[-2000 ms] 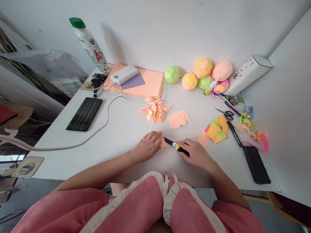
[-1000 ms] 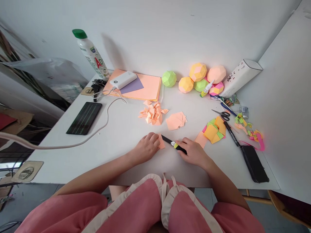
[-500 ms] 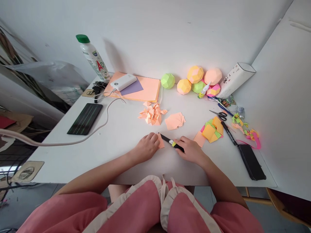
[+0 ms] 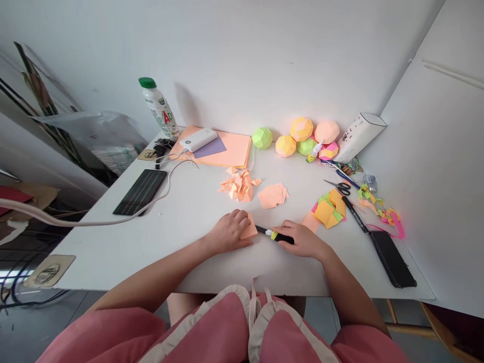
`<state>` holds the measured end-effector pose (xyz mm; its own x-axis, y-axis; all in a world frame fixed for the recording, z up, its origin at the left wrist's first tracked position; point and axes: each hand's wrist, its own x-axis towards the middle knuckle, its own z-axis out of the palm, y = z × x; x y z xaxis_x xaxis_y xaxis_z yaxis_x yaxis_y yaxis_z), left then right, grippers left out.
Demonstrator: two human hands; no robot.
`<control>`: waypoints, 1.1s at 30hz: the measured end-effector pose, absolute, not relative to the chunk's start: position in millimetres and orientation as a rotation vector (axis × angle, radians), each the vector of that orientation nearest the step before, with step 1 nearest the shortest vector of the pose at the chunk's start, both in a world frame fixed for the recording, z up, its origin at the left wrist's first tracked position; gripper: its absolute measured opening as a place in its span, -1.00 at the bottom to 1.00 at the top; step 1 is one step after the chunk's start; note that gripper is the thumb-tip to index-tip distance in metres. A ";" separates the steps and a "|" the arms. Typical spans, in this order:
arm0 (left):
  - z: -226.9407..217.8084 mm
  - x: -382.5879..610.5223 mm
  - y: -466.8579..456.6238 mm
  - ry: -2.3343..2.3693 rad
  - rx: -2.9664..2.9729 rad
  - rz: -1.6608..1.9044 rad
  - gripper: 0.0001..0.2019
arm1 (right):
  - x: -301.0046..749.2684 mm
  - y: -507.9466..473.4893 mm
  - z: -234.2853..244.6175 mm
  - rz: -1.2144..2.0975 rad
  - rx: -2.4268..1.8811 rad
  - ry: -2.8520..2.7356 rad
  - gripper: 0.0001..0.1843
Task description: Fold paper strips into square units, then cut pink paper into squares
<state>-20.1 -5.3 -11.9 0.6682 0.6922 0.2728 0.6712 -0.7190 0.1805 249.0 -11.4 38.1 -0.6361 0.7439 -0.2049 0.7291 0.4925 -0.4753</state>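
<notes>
My left hand [image 4: 229, 232] is closed on a small piece of peach paper [image 4: 249, 230], whose right part shows past the fingers, low over the white desk. In my right hand [image 4: 302, 239] is a black and yellow utility knife [image 4: 279, 236], fingers wrapped round its handle. The dark blade points left, and its tip is close to the paper's right edge; whether they touch I cannot tell. Beyond my hands lie a heap of folded peach paper pieces [image 4: 239, 185] and a flat stack of peach paper shapes [image 4: 273, 195]. Coloured paper squares [image 4: 325, 212] lie past my right hand.
Along the wall stand faceted paper balls [image 4: 301, 129], a glue bottle [image 4: 314, 152] and peach sheets [image 4: 236, 146] under a power bank [image 4: 198, 139]. Left are a phone [image 4: 140, 192], a cable and a bottle [image 4: 161, 112]. Right are scissors [image 4: 342, 187], a pen and a black case [image 4: 392, 258].
The knife has shifted right and slightly down, its blade tip leaving the paper's upper part for its right side. My left hand has turned a little, showing its thumb. The view has tilted upward.
</notes>
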 end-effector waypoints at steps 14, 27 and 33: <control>-6.1 -16.8 10.8 1.131 2.589 1.077 -0.85 | 242.9 -16.1 36.8 0.830 -1.355 -2.710 -0.49; -5.2 28.1 68.9 1.179 2.703 0.863 -0.77 | 246.6 -13.1 27.4 0.864 -1.324 -2.684 -0.49; -15.3 -19.0 34.1 0.992 2.423 0.762 -0.72 | 251.2 -13.2 31.5 0.882 -1.262 -2.698 -0.48</control>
<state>-19.0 34.1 -15.3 0.5968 0.7318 0.3291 0.5065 -0.6617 0.5528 251.2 -13.2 31.5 -0.6694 0.7156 -0.1996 0.6954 0.5089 -0.5074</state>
